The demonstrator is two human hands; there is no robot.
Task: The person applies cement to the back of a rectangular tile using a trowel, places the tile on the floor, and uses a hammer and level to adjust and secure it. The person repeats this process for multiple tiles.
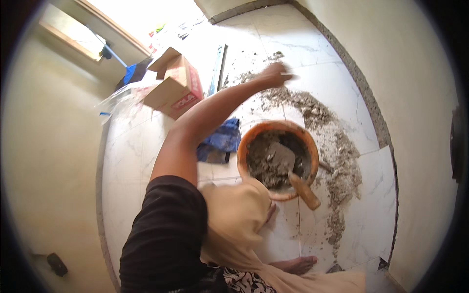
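My left arm in a black sleeve reaches forward over the floor. At its end my left hand (274, 76), smeared by motion, looks closed, with a thin pale sliver showing past the fingers; what it is I cannot make out. Beneath the hand lie grey mortar crumbs on white tiles. Nearer to me stands an orange bucket (244, 168) with wet grey mortar (261, 163) inside. A trowel (304, 191) rests in it, blade on the mortar and wooden handle over the near right rim. My right hand is out of the picture.
Dry mortar rubble (344, 188) is strewn right of the bucket. An opened cardboard box (178, 88), a long metal bar (217, 71) and a blue cloth (222, 136) lie to the left. My bare foot (298, 265) is on the tiles. A wall (415, 97) rises at right.
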